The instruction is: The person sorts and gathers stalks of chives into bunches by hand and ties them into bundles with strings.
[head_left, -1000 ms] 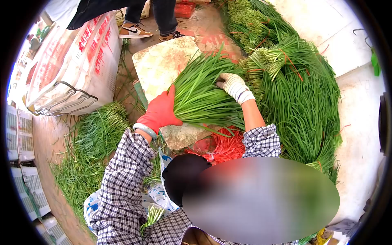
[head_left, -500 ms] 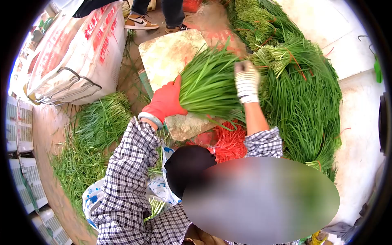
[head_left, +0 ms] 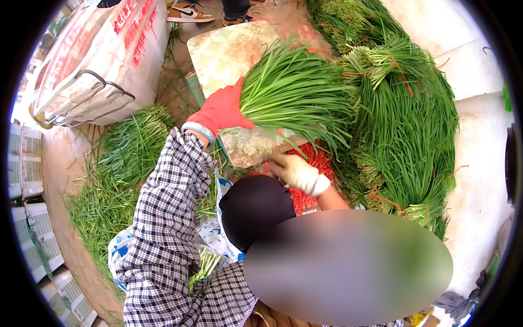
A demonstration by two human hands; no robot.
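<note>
A large loose bunch of long green leaves lies across a worn, pale board. In a red glove, my left hand is wrapped round the left end of this bunch, its thumb side along the leaves. Below the bunch, my right hand, in a whitish glove with bare-looking fingertips, is over a heap of red ties. Its fingers are smeared by motion, and whether they hold a tie cannot be made out.
Tied green bundles are piled at the right. Loose greens lie on the floor at the left, below white crates with metal handles. Another person's shoes stand at the top. A dark rounded thing is near my lap.
My right hand has left the right side of the bunch and come down towards me to the red ties. My left hand has kept its grip. The view has shifted slightly.
</note>
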